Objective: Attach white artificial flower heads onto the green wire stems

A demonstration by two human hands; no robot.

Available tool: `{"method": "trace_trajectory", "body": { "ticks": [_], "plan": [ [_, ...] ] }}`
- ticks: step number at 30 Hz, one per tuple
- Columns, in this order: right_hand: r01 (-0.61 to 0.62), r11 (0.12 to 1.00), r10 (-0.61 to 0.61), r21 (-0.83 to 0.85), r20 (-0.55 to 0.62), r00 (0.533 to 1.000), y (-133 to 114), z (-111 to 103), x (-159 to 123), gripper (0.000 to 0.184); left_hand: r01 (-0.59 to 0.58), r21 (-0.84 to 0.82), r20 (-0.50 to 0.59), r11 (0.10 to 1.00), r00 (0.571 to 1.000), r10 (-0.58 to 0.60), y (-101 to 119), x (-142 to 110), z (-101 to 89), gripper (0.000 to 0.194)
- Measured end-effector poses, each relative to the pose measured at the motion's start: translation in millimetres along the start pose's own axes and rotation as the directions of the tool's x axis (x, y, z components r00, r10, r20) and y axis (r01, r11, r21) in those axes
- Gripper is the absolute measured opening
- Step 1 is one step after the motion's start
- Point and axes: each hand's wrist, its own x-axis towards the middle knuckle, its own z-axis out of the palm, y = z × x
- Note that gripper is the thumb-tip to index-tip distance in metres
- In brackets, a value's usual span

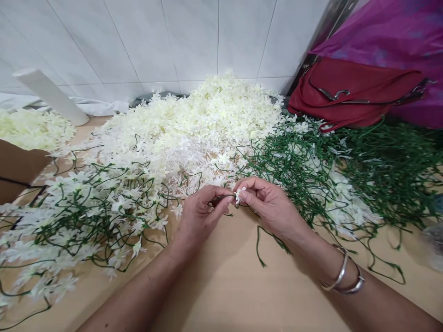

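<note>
Right at the fingertips, 1 white flower (238, 195) sits between the 2 hands, above the bare front part of the table (214, 290). The left hand (198, 211) pinches a thin green stem (225, 197) between thumb and forefinger, its end running to the flower. The right hand (272, 203) has its thumb and forefinger closed on the flower's petals from the other side; whether the stem already passes through the bloom is too small to tell. On the right wrist hang 2 silver-coloured bangles (341, 269).

Just below the right hand, a loose green piece (258, 246) lies on the table, partly hidden by the forearm. To the left spreads a heap of stemmed white flowers (121, 203), their green stems tangled among the petals. To the right lies a thick tangle of green stems (294, 184), with white blooms showing through and beside it. Beyond the hands rises a large mound of cream-white blossoms (221, 108), reaching back near the tiled wall (194, 37).

Farther out, a white roll (51, 97) leans at the back left, next to another pale flower pile (38, 129). At the back right, a red bag (353, 92) rests against purple material (387, 32).
</note>
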Motion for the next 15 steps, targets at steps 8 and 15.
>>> {"method": "trace_trajectory", "body": {
  "ticks": [8,15],
  "plan": [
    [0.003,1.000,-0.002,0.004,-0.034,0.999,-2.9,1.8,-1.3,0.019,0.102,-0.030,0.015,0.994,0.995,-0.101,4.6,-2.1,-0.1,0.019],
    [-0.054,0.996,0.060,0.077,-0.073,0.996,-5.0,2.2,-1.7,0.025,0.195,-0.103,0.043,0.975,0.981,-0.192,7.2,-2.5,-0.6,0.032]
  ]
}}
